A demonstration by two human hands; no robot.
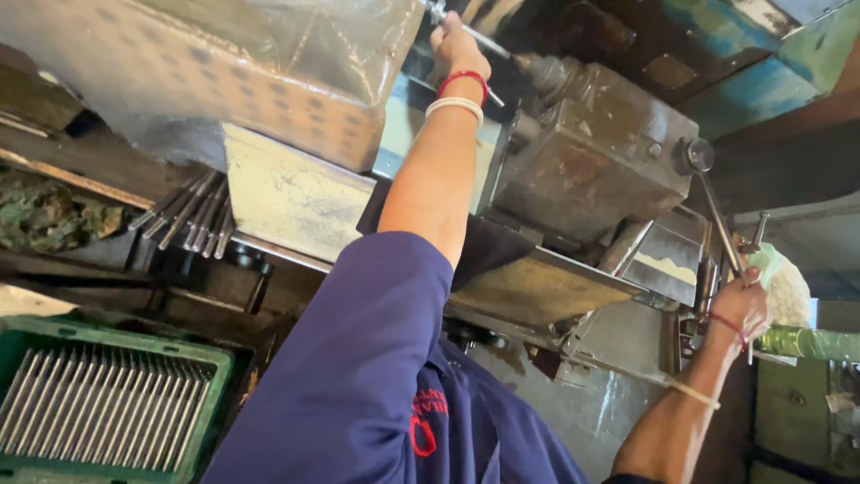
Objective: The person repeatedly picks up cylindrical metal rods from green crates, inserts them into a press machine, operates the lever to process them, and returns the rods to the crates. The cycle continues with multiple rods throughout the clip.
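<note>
A grimy workshop fills the view, with blue-painted panels behind and a worn grey metal machine across the middle. The left hand reaches up at the top of the view, its grip closed around a thin metal rod that runs to the machine's head; red and white bands circle that wrist. The right hand is lower at the right, its grip wrapped around the lower end of a long lever that rises to a round knob on the machine's side; how tight the fingers are cannot be told. A blue sleeve covers the left upper arm. Left of the left arm, a clear plastic sheet drapes over a perforated box, and a row of metal rods lies on a chute beneath it. At the lower left a green crate holds many more rods in rows.
</note>
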